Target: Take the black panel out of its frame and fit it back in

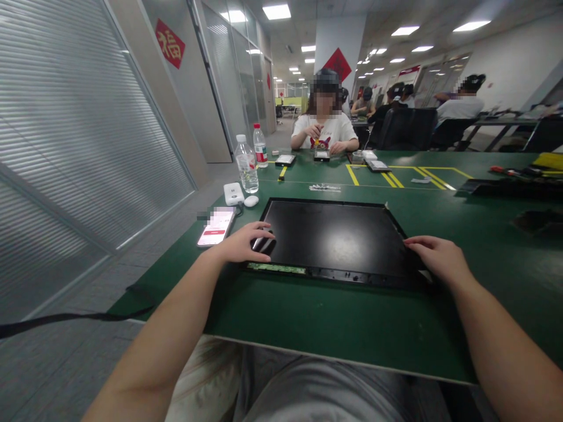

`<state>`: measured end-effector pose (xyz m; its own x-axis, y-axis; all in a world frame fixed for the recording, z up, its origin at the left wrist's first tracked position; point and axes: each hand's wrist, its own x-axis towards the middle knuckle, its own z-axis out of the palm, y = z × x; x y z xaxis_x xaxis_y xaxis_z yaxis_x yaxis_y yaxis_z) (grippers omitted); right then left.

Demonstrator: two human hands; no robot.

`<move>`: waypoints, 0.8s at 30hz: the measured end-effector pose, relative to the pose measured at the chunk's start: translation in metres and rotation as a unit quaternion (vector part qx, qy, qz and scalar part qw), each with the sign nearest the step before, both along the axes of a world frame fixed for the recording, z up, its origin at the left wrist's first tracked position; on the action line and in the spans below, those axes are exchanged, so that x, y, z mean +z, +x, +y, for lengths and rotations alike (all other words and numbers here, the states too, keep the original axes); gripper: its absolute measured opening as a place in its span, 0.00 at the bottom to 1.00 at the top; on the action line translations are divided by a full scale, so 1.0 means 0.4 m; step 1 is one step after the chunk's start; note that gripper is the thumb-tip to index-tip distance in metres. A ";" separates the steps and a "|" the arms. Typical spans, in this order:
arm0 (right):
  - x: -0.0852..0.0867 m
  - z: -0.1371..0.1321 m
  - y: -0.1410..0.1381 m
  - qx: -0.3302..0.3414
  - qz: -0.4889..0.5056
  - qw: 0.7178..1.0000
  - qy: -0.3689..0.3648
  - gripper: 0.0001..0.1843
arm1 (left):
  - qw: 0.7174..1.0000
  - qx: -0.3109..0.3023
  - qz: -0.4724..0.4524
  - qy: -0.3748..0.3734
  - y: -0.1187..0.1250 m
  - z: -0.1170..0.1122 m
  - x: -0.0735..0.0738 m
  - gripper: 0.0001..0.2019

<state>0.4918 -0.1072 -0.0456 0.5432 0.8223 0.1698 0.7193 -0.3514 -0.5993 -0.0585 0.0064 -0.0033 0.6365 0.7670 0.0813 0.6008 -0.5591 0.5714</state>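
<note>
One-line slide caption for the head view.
Left hand and right hand at opposite sides of a display panel on a green table.

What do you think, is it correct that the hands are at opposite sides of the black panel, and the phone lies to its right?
The phone lies to the left of the black panel, not right, as the head view shows. The left hand and right hand are at its opposite sides.
</note>
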 end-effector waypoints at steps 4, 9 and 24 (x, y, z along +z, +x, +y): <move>0.000 0.002 0.001 0.004 -0.002 1.000 0.006 0.12 | 1.000 -0.014 0.001 -0.009 0.001 -0.005 0.011 0.34; 0.009 0.002 0.001 0.008 0.002 1.000 -0.008 0.12 | 0.999 -0.031 0.000 -0.010 0.001 -0.001 0.011 0.32; 0.021 -0.003 -0.023 -0.005 0.012 1.000 -0.011 0.13 | 0.996 -0.072 -0.017 0.056 -0.005 0.012 -0.014 0.28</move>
